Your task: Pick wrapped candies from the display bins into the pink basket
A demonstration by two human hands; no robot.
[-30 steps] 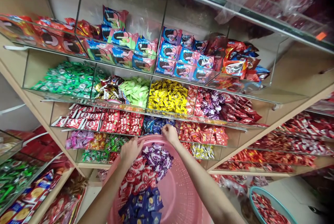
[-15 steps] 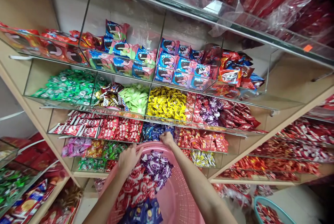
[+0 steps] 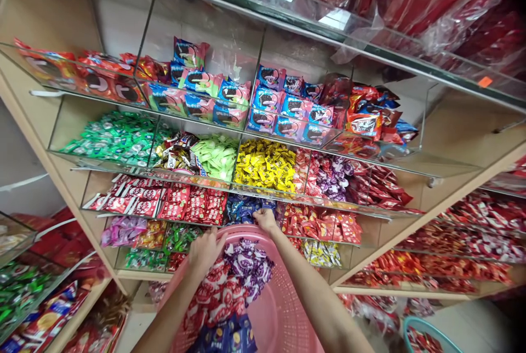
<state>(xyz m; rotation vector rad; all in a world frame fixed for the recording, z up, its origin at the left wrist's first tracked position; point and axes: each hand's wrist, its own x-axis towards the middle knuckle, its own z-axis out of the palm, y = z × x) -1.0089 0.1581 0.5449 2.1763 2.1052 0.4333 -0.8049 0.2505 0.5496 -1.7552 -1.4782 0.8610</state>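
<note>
A pink plastic basket sits in front of me against a candy shelf, holding purple candies, red-and-white packets and dark blue packets. My left hand grips the basket's far rim. My right hand reaches over the rim into a glass compartment of blue wrapped candies, fingers closed among them; whether it holds any is hidden.
Tiered glass bins fill the shelf: cookie packs on top, then green, yellow and purple-red sweets, red wafer packs below. Red bags lie on the top glass shelf. A teal basket sits low right.
The view has tilted slightly, shifting the shelves down and right in the picture. My right hand stays in the blue candy bin; my left hand keeps its hold on the basket rim.
</note>
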